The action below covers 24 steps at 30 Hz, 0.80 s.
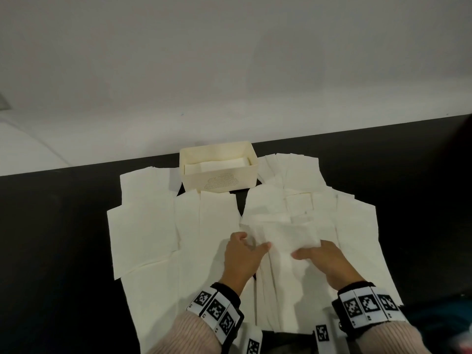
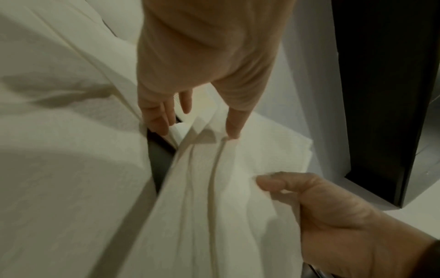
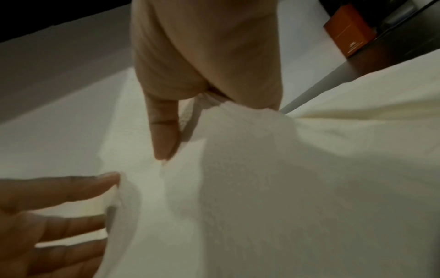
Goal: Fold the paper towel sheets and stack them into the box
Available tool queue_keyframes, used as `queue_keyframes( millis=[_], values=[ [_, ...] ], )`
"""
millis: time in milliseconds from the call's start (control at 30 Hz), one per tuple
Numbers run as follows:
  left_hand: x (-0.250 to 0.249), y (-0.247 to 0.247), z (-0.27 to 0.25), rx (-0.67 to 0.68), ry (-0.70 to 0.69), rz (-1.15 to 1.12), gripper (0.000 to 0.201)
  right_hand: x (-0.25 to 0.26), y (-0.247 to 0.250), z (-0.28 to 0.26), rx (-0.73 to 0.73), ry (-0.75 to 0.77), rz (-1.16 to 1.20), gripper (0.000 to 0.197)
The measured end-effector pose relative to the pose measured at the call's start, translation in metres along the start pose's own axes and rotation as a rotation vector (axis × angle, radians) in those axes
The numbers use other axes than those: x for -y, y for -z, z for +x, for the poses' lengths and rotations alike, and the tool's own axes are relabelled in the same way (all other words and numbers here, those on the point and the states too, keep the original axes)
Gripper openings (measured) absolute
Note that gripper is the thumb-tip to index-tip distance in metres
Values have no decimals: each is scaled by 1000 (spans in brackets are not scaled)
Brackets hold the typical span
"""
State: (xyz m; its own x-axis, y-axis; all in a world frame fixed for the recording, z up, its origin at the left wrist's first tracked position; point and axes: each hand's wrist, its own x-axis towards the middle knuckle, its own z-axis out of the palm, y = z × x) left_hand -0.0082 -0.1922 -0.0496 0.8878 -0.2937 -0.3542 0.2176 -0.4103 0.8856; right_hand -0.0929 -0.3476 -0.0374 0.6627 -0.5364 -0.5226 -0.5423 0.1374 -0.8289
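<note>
One cream plastic box with a dotted cloud pattern (image 1: 218,175) stands at the far table edge, folded white sheets (image 1: 217,164) inside — their number I cannot tell. Many overlapping flat cream paper towel sheets (image 1: 143,226) spread nearer than the box. One crumpled white paper towel sheet (image 1: 286,236) lies between two hands: left hand (image 1: 242,256) and right hand (image 1: 324,259) each pinch it — thumbs on top.

A dark, nearly black surface (image 1: 63,226) runs across the lower part of the head view, its far edge meeting a pale grey-white floor (image 1: 229,72) (plain and dimly, evenly lit). In the right wrist view an orange box (image 3: 350,35) sits beside dark furniture (image 3: 404,43).
</note>
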Motion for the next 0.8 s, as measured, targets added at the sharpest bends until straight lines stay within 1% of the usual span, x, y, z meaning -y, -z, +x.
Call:
queue_keyframes(
  millis=[67,133,167,200,233,267,333,367,433,467,500,567,600,667,700,733,767,800],
  values=[
    [-1,0,4,38,16,-61,85,3,7,-1,10,10,29,31],
    [-3,-2,7,147,8,-159,96,6,11,-1,48,12,71,33],
    [-4,-3,10,209,2,-218,99,7,11,-2,69,14,104,40],
    [-5,-4,11,261,-16,-263,97,7,10,-2,84,13,137,53],
    [-6,-5,12,296,-41,-286,91,6,11,0,104,13,170,64],
    [-8,-6,11,315,-67,-299,86,6,10,-1,128,16,203,63],
    [-10,-10,11,343,-81,-328,82,10,6,-4,181,48,274,41],
    [-11,-12,10,358,-88,-345,74,11,3,-5,191,65,305,33],
    [-15,-15,6,393,-120,-376,43,15,-5,-6,189,117,347,22],
    [-17,-17,4,411,-139,-384,32,17,-9,-8,180,143,350,17],
    [-19,-19,2,414,-149,-384,29,18,-14,-8,169,166,333,14],
    [-19,-22,2,386,-150,-381,43,21,-22,-9,176,196,297,16],
    [-19,-22,1,372,-149,-383,44,23,-24,-11,185,207,294,17],
    [-21,-19,3,336,-153,-414,29,23,-21,-11,211,200,305,18],
    [-23,-16,4,312,-146,-454,23,21,-16,-8,251,183,291,25],
    [-26,-12,6,292,-134,-517,21,18,-11,-6,296,155,228,38],
    [-29,-8,7,277,-119,-591,22,14,-7,-3,348,119,101,50],
    [-33,-4,8,270,-109,-664,25,11,-4,-3,384,81,-54,58]
  ],
)
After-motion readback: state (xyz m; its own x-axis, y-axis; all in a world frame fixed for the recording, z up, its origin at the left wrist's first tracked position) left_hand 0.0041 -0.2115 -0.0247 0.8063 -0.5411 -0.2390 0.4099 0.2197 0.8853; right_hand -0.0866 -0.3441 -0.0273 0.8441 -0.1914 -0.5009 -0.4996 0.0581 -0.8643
